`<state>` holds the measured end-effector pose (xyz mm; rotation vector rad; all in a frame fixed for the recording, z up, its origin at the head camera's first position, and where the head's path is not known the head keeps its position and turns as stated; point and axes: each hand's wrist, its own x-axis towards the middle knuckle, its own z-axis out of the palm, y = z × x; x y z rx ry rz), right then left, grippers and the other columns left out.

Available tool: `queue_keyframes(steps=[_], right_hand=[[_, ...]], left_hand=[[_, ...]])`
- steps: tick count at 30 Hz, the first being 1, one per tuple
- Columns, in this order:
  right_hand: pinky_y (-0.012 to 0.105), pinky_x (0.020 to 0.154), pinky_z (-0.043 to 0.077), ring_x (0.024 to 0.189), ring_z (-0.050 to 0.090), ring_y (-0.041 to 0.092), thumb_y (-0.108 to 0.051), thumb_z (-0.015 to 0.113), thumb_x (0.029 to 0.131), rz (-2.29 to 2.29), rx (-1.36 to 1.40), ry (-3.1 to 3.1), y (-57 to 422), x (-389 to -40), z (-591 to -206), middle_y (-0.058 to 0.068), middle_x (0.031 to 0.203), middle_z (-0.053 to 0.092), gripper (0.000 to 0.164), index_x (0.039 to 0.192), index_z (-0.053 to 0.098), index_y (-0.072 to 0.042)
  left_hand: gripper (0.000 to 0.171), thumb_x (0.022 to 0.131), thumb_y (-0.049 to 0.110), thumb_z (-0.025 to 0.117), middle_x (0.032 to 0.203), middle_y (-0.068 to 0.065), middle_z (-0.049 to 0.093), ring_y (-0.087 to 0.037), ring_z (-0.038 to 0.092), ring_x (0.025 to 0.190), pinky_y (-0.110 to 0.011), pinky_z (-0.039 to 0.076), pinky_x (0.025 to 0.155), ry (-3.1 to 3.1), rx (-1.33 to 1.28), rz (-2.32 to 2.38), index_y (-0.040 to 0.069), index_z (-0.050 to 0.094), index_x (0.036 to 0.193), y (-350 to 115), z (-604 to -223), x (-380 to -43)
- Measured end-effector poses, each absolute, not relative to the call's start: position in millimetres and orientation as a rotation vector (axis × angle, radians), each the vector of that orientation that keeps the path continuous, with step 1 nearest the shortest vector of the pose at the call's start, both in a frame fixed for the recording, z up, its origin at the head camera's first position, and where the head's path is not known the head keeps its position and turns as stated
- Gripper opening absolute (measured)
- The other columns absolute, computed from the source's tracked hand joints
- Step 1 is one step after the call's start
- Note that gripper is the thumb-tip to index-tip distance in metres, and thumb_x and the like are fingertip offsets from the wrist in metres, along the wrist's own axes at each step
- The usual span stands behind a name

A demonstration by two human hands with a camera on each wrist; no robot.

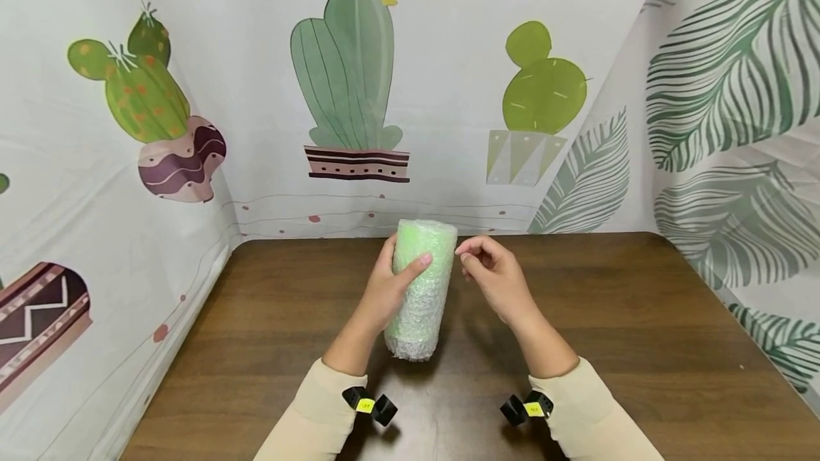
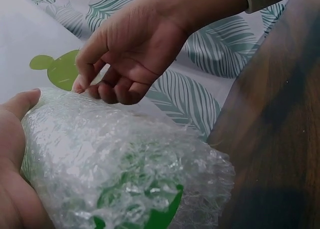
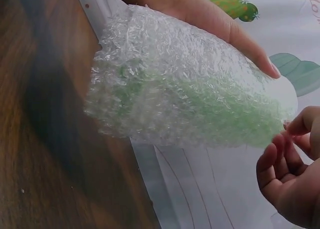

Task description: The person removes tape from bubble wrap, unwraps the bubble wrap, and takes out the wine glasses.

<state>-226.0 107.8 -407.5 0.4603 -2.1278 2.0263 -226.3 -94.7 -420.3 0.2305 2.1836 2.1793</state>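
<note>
A tall cylinder wrapped in bubble wrap (image 1: 419, 304) is held up and slightly tilted over the table, pale green and white showing through the layers. My left hand (image 1: 383, 294) grips it from the left side, thumb across the front and the other fingers hidden behind. At its upper right edge, the thumb and index finger of my right hand (image 1: 496, 277) pinch the rim of the bubble wrap (image 2: 90, 134). Its remaining fingers are curled in toward the palm. Through the wrap, the left wrist view reveals a darker green patch (image 2: 167, 209) near the lower end.
A brown wooden table (image 1: 608, 319) lies beneath both hands. Behind it hangs a white cloth backdrop (image 1: 448, 91) printed with cacti, and leaf-patterned cloth (image 1: 724, 126) covers the right side. Each sleeve cuff carries a small black wrist camera (image 1: 384, 410).
</note>
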Motion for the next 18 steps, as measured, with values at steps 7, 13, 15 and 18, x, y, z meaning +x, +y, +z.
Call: queue_keyframes(steps=[7,13,15,18], right_hand=[[0.025,0.052,0.051,0.060,0.058,0.012,0.001,0.051,0.098,2.178,0.468,-2.110,107.6,-221.8,-403.9,0.004,0.071,0.057,0.009,0.102,0.059,0.000],[0.028,0.053,0.056,0.065,0.065,0.015,-0.002,0.049,0.101,2.255,0.489,-2.074,106.8,-221.3,-402.2,0.007,0.076,0.062,0.015,0.109,0.053,0.011],[0.029,0.055,0.057,0.068,0.068,0.016,-0.002,0.050,0.101,2.246,0.508,-2.077,106.7,-221.6,-402.3,0.007,0.079,0.064,0.017,0.111,0.053,0.011],[0.031,0.058,0.059,0.073,0.070,0.021,-0.005,0.051,0.102,2.240,0.535,-2.085,106.8,-221.7,-402.6,0.008,0.084,0.068,0.018,0.112,0.054,0.010]], left_hand=[[0.072,0.092,0.039,0.072,0.128,-0.016,0.058,-0.027,0.067,0.098,-0.043,0.061,0.079,2.199,0.222,2.172,0.030,0.034,0.153,-92.8,-420.1,-224.6],[0.073,0.091,0.042,0.072,0.129,-0.015,0.057,-0.028,0.067,0.100,-0.043,0.061,0.079,2.216,0.230,2.156,0.031,0.034,0.152,-93.0,-421.1,-226.3],[0.073,0.092,0.042,0.072,0.130,-0.015,0.057,-0.028,0.066,0.101,-0.042,0.060,0.080,2.223,0.224,2.156,0.031,0.033,0.153,-93.6,-421.6,-227.1],[0.073,0.092,0.042,0.071,0.132,-0.015,0.056,-0.028,0.066,0.103,-0.042,0.060,0.081,2.235,0.218,2.161,0.029,0.033,0.153,-94.4,-421.4,-227.9]])
